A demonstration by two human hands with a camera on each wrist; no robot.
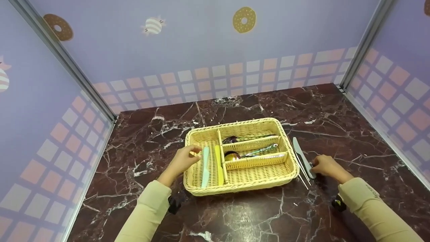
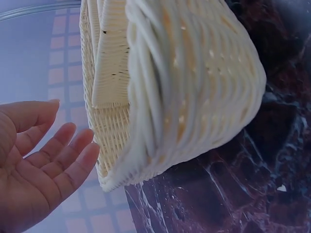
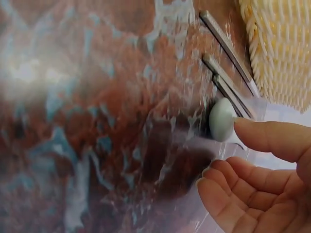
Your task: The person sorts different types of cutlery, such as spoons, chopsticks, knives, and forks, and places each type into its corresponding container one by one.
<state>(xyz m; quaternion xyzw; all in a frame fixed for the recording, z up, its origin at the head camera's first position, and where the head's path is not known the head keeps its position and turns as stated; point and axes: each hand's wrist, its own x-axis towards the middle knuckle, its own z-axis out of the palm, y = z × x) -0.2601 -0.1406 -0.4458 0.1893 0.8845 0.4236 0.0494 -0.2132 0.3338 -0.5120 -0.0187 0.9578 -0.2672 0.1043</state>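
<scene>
Marbled tabletop (image 1: 248, 218): left hand (image 1: 183, 159) relaxed, empty at left rim of basket (image 1: 242, 189), right hand (image 1: 326, 166) part-spread at knife (image 1: 303, 157) right of basket; I'd pinch knife alone, clear of metal sticks (image 3: 225, 44).

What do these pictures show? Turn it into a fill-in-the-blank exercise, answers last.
1. The wicker basket is divided into exactly ____ compartments.
2. Beside the turquoise knife in it lies a utensil coloured ____.
3. The left hand holds ____.
4. In the head view, the pale knife by the right hand lies on the basket's ____ side.

Missing words: four; yellow; nothing; right.
</scene>
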